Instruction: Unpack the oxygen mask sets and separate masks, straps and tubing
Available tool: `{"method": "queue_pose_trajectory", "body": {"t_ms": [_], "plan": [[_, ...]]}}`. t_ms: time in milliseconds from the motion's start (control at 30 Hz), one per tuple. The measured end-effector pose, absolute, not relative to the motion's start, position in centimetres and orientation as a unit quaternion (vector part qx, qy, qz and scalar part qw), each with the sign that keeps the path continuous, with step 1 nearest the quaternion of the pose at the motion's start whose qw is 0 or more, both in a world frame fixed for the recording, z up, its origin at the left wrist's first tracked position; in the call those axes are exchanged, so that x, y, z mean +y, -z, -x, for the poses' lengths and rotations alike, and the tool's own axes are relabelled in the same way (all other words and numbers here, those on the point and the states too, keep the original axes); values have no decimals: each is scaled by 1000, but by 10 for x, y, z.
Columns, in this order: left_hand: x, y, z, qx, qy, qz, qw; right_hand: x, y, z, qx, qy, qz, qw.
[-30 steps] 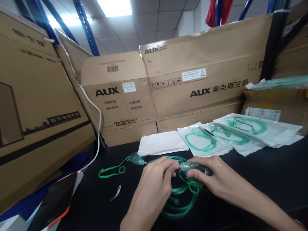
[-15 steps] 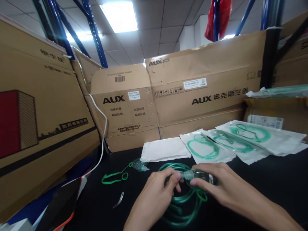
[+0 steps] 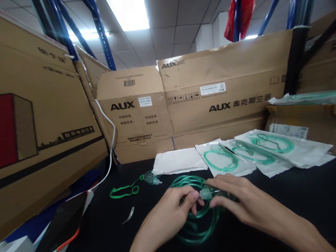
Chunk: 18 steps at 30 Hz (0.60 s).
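My right hand point(image 3: 241, 192) is closed around a clear green oxygen mask point(image 3: 216, 191), fingers over its top and thumb beneath. The mask's pale connector point(image 3: 206, 194) points left at my left hand point(image 3: 170, 206). Thumb and forefinger of my left hand are pinched at the connector's narrow end, on what looks like the tubing's end, mostly hidden by the fingertips. Below both hands the green tubing point(image 3: 187, 180) lies coiled on the black table. Farther left is a second mask point(image 3: 151, 177) with a green elastic strap point(image 3: 122, 192).
A small curved metal piece point(image 3: 128, 216) lies left of my hands. A phone point(image 3: 64, 222) and white cable point(image 3: 112, 140) are farther left. Behind are a white packet point(image 3: 180, 161) and several bagged tubing sets point(image 3: 220, 159). Cardboard boxes point(image 3: 217, 120) wall the back.
My right hand's fingers have flattened and spread farther over the mask, covering more of it. My left hand keeps its pinch at the connector. The view has shifted slightly.
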<state>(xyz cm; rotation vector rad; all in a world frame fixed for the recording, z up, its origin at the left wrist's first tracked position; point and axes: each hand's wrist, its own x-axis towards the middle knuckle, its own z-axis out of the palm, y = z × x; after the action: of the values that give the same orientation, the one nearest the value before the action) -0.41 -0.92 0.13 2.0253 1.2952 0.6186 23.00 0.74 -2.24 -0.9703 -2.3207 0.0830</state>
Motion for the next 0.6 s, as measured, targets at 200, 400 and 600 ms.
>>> {"method": "queue_pose_trajectory", "body": {"t_ms": [200, 400, 600], "plan": [[-8, 0, 7, 503, -224, -766, 332, 9, 20, -226, -887, -17, 351, 301], [-7, 0, 9, 504, -223, -763, 337, 10, 21, -228, -891, -17, 350, 289], [-5, 0, 6, 493, -241, -779, 302, 12, 23, -228, -890, -3, 360, 280]]}}
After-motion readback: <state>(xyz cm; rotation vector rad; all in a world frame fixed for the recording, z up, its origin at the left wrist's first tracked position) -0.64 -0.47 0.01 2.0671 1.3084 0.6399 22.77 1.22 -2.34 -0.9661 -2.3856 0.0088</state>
